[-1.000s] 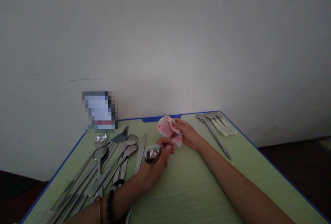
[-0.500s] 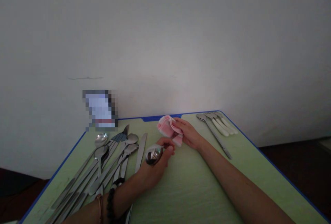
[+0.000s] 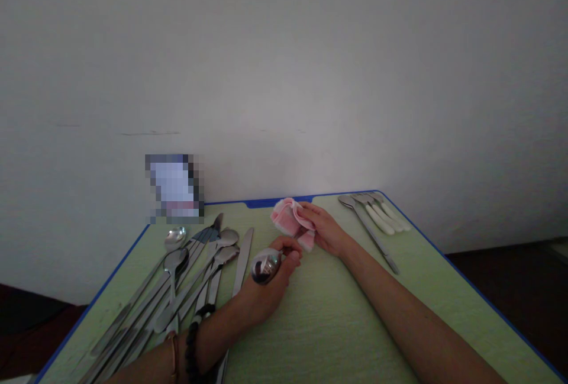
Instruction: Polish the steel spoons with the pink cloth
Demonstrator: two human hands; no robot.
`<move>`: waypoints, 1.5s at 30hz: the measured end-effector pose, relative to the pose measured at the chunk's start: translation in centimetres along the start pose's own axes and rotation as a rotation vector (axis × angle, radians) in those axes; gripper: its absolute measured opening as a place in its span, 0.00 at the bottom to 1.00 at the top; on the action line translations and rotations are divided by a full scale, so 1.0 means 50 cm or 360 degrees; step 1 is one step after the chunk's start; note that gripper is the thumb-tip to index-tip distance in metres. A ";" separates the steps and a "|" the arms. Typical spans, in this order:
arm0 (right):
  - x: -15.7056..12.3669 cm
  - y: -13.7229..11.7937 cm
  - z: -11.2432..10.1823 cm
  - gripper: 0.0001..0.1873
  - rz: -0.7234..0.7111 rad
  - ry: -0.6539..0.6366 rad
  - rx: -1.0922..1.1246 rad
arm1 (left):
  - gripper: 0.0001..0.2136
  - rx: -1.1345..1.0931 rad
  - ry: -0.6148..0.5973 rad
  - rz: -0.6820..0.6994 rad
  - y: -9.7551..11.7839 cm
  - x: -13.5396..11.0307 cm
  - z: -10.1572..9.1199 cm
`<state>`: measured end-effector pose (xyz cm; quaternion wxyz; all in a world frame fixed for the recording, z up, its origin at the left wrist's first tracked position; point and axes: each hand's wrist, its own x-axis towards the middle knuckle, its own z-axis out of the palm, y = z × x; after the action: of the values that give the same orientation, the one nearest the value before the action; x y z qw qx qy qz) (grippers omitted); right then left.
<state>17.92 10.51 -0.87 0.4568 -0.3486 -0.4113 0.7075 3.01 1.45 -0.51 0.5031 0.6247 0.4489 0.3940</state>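
My left hand (image 3: 266,289) is closed round the neck of a steel spoon (image 3: 265,267), whose bowl points left and up. The spoon's handle runs toward my right hand (image 3: 326,231) and disappears into a pink and white cloth (image 3: 287,219). That hand pinches the cloth around the handle, just above the green table (image 3: 337,325). Both hands sit near the table's middle, close to its far edge.
Several long steel spoons and knives (image 3: 190,277) lie fanned out on the left of the table. A small row of white-handled cutlery and one long spoon (image 3: 375,218) lies at the far right. A white wall rises behind; a blurred-out object (image 3: 174,189) stands at the far left corner.
Almost nothing moves; both hands and the spoon shift a few pixels to the right, with the view drifting slightly.
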 end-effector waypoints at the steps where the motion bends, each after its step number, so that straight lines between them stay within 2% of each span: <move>1: 0.000 0.000 0.000 0.14 0.0001 -0.0003 0.0001 | 0.09 -0.0002 0.0002 0.0011 0.000 0.000 0.000; 45: 0.001 0.001 0.002 0.13 0.0008 0.0031 0.0018 | 0.08 0.0026 -0.0025 0.0042 0.004 -0.002 -0.001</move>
<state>17.78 10.53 -0.85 0.4610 -0.3538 -0.4019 0.7076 2.99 1.36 -0.31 0.4962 0.6378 0.4398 0.3920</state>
